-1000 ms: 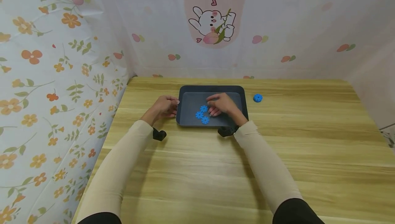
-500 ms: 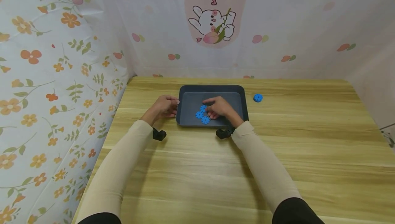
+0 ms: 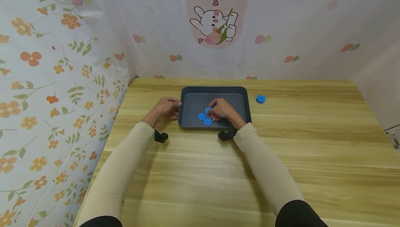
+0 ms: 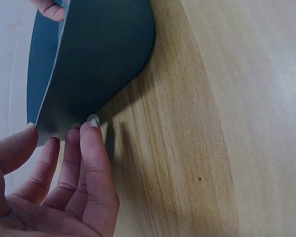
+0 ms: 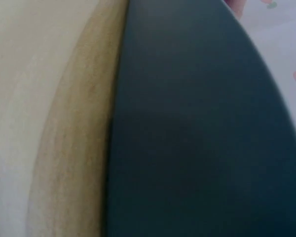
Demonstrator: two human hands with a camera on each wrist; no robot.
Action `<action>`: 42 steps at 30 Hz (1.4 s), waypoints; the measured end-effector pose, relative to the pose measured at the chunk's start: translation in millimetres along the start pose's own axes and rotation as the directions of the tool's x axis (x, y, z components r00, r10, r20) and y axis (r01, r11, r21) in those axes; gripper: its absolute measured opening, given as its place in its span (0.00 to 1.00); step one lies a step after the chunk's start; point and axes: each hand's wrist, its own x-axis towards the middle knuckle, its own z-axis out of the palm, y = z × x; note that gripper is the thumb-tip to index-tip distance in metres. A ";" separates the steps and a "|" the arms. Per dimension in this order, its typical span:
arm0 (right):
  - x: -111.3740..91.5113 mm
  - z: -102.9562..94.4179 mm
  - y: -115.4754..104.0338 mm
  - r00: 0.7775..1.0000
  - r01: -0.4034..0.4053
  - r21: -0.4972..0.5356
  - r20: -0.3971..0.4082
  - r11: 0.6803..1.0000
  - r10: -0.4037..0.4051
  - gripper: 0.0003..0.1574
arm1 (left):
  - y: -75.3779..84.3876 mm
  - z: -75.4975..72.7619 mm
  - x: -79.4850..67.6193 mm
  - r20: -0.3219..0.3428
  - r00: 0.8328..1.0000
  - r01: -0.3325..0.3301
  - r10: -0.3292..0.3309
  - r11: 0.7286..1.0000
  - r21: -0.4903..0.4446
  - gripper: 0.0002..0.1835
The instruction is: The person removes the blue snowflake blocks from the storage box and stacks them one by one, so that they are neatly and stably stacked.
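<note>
A dark grey rectangular tray [image 3: 193, 99] lies on the wooden table with three flat blue notched discs in it. At the tray's left side, my left hand [image 3: 167, 108] holds the edge, thumb at the rim and fingertips [image 4: 91, 129] against the outer wall. My right hand [image 3: 222, 109] reaches over the tray's right part and pinches the farthest notched disc [image 3: 207, 110] between thumb and forefinger. Close beside it lie a second disc [image 3: 201, 116] and a third disc [image 3: 207, 122]. In the right wrist view the tray's wall [image 5: 187, 123] hides most of that hand.
A small stack of blue notched discs [image 3: 260, 99] sits on the table [image 3: 312, 133] right of the tray. A patterned cloth [image 3: 150, 39] hangs along the back, and a flowered one [image 3: 62, 91] runs down the left side.
My right hand has come left to the farthest disc, and its forefinger has bent in to pinch it. That disc has shifted slightly right. The left hand has stayed at the tray's edge.
</note>
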 end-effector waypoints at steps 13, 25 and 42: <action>-9.0 -14.7 -2.3 0.997 0.016 0.139 -0.083 0.990 -0.005 0.15 | 0.4 2.1 -0.9 -0.007 1.000 0.003 -0.003 1.000 0.004 0.14; -30.4 -58.0 3.4 0.963 0.131 0.338 -0.266 0.932 -0.039 0.23 | 0.8 1.9 -2.4 -0.002 1.000 0.002 -0.002 1.000 0.005 0.15; -63.2 -124.1 40.3 0.876 0.170 0.466 -0.476 0.868 0.084 0.28 | -1.0 -0.7 0.7 0.008 1.000 0.001 -0.001 1.000 -0.001 0.16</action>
